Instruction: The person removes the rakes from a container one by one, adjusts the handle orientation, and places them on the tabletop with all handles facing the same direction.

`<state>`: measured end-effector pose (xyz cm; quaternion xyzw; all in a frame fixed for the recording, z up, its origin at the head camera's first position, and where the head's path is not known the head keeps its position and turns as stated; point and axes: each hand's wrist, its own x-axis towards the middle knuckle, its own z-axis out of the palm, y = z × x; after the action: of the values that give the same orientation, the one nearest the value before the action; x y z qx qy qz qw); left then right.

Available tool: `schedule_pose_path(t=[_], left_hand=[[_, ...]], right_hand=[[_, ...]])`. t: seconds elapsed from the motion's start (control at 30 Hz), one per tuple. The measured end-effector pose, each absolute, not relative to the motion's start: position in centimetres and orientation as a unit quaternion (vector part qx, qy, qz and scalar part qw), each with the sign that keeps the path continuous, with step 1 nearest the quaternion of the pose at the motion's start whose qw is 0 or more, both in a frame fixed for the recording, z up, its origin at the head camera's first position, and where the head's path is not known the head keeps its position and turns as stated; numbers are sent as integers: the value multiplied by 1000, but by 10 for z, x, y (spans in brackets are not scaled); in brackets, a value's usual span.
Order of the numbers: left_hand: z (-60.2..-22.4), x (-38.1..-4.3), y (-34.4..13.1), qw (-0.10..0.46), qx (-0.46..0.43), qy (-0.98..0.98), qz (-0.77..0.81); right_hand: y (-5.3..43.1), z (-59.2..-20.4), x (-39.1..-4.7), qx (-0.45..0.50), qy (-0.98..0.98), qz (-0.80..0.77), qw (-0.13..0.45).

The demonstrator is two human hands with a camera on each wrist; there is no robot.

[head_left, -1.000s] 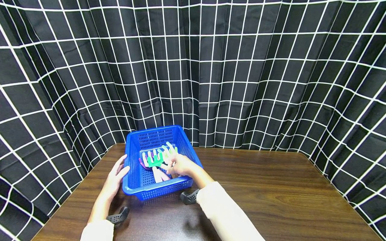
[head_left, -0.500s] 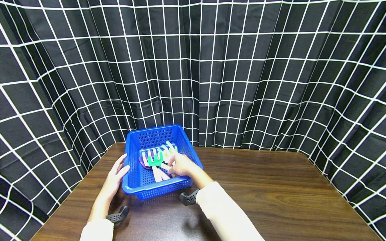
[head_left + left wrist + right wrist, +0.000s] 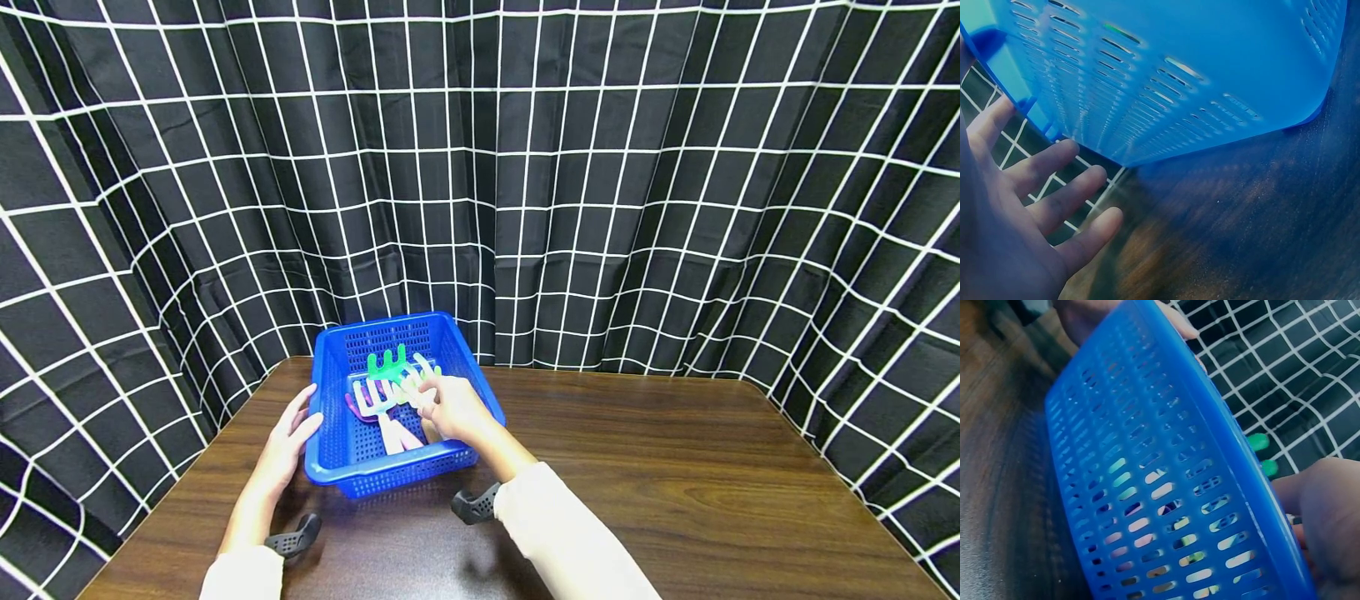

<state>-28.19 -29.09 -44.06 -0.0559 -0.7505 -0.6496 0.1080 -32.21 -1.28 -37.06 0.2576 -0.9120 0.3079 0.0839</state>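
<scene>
Head view looks forward and down; blue basket [image 3: 405,478] sits left of centre, lower half. Wrist views face its outer walls from close by: upper frame in left wrist, centre in right. All three share it.

You can read no text, label, brand, number or sign in the head view or in either wrist view.
</scene>
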Motion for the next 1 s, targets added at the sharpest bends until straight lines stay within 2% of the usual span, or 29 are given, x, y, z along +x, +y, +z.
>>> schedule_pose_path(t=[0.2, 0.5, 0.83, 1.0], left_hand=[[-441, -282, -291, 104, -52, -748, -653], [-440, -281, -291, 100, -51, -750, -652], [-438, -283, -290, 100, -53, -753, -649], [-440, -282, -290, 103, -52, -752, -649]], right_hand=[[-11, -374, -315, 273, -900, 276, 196], [-10, -378, -312, 260, -859, 318, 306], [-1, -381, -309, 267, -804, 370, 383], [11, -381, -310, 251, -796, 382, 396]])
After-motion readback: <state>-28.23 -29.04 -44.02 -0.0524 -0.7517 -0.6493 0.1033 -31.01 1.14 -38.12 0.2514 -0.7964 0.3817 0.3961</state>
